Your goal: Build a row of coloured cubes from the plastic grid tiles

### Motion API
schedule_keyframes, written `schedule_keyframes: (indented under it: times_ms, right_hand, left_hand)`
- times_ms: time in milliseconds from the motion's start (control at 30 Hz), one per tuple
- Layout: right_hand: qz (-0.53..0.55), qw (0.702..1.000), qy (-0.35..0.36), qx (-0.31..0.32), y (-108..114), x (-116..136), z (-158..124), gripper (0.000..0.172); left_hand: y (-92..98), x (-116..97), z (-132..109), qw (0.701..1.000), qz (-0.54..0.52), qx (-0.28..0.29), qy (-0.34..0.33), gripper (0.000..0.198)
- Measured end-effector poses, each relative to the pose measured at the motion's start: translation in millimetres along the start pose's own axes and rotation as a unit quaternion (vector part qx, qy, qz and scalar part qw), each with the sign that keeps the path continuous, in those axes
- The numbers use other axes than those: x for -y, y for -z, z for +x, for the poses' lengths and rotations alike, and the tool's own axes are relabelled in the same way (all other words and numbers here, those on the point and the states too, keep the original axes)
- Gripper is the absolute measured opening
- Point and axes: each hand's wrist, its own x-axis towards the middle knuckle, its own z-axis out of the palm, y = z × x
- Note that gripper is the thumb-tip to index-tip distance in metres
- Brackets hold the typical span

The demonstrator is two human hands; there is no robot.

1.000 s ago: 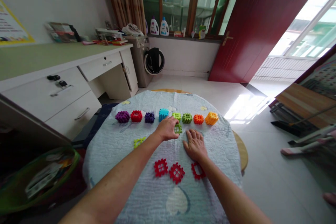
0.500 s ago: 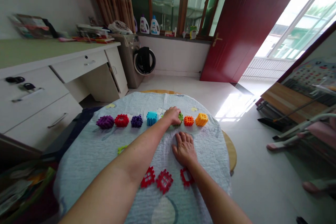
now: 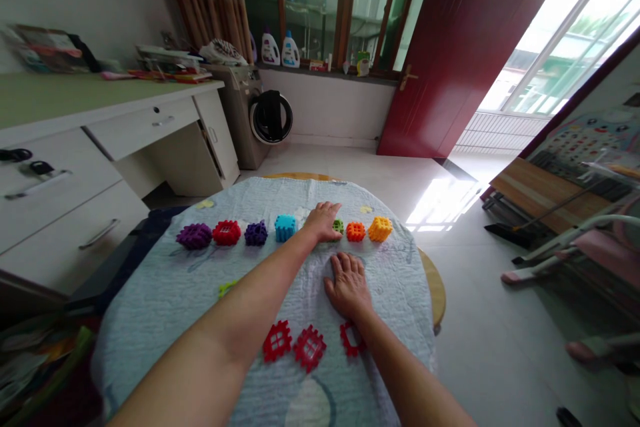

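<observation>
My left hand (image 3: 321, 222) reaches to the row of blocks, its thumb and fingers apart beside a green block (image 3: 339, 225). That block is partly hidden by the hand, and I cannot tell whether the thumb touches it. My right hand (image 3: 349, 283) lies flat on the cloth with fingers spread. Right of the green block sit an orange block (image 3: 355, 231) and a yellow block (image 3: 381, 229). To the left stand a light blue block (image 3: 285, 228), a dark purple block (image 3: 255, 233), a red block (image 3: 227, 232) and a purple block (image 3: 194, 236).
Several flat red notched panels (image 3: 310, 348) lie near my forearms, one a hollow frame (image 3: 351, 339) partly under my right wrist. A lime green piece (image 3: 227, 288) shows behind my left forearm. The round table wears a pale blue cloth (image 3: 165, 320). A drawer desk (image 3: 100, 167) stands left.
My left hand has loosened around the green block, and its fingers are now spread more. The whole view has shifted slightly. My right hand stays flat in place.
</observation>
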Motion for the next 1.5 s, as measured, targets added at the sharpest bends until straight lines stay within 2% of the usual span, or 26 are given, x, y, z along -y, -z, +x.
schedule_keyframes:
  times_ms: [67,133,233,333,400,467,533,667,1000,1100,1200,1267,1333,1433,1500]
  right_hand:
    - [-0.001,1.0,-0.001,0.003,1,0,0,0.053]
    - [0.002,1.0,-0.003,0.003,1,0,0,0.053]
    - [0.005,1.0,-0.005,0.009,1,0,1,0.053]
    - [0.008,1.0,0.0,0.011,1,-1,1,0.053]
    - [0.007,1.0,0.002,0.009,0,-1,0,0.052]
    - [0.003,1.0,0.003,0.01,-1,-2,0,0.052]
    - [-0.002,1.0,0.005,0.01,-3,-3,1,0.053]
    - [-0.011,1.0,0.007,0.013,-5,-5,2,0.054]
    - [0.001,1.0,0.012,0.02,-6,-8,4,0.054]
    - [0.049,0.997,0.004,0.056,3,-16,11,0.053]
    - [0.115,0.989,0.018,0.091,22,-18,7,0.046]
    - [0.146,0.984,0.045,0.096,35,-9,-7,0.041]
    - [0.164,0.974,0.084,0.129,43,10,-30,0.037]
    - [0.12,0.974,0.119,0.152,44,44,-66,0.049]
    - [0.098,0.979,0.107,0.146,41,62,-81,0.048]
  left_hand:
    - [6.8,7,-18,0.997,-0.023,-0.071,-0.018,0.079]
    - [12.7,19,-46,0.985,-0.054,-0.164,-0.023,0.063]
    - [13.7,49,-106,0.968,-0.076,-0.235,0.043,0.046]
    - [-0.1,89,-173,0.954,-0.079,-0.259,0.13,0.035]
    - [-15.3,115,-213,0.95,-0.063,-0.25,0.174,0.029]
    - [-30.9,134,-244,0.946,-0.041,-0.239,0.215,0.026]
    - [-43.0,144,-263,0.941,-0.017,-0.229,0.25,0.023]
    - [-51.9,141,-272,0.933,0.012,-0.226,0.281,0.025]
    - [-40.2,124,-270,0.929,0.012,-0.203,0.31,0.024]
    - [-39.8,123,-270,0.931,0.021,-0.194,0.31,0.026]
    - [-40.1,123,-269,0.931,0.029,-0.188,0.311,0.027]
    - [-39.6,122,-269,0.931,0.029,-0.187,0.311,0.028]
    - [-38.8,122,-269,0.931,0.027,-0.187,0.311,0.028]
    - [-38.0,122,-269,0.931,0.027,-0.187,0.311,0.027]
    - [-38.2,122,-269,0.932,0.031,-0.186,0.309,0.027]
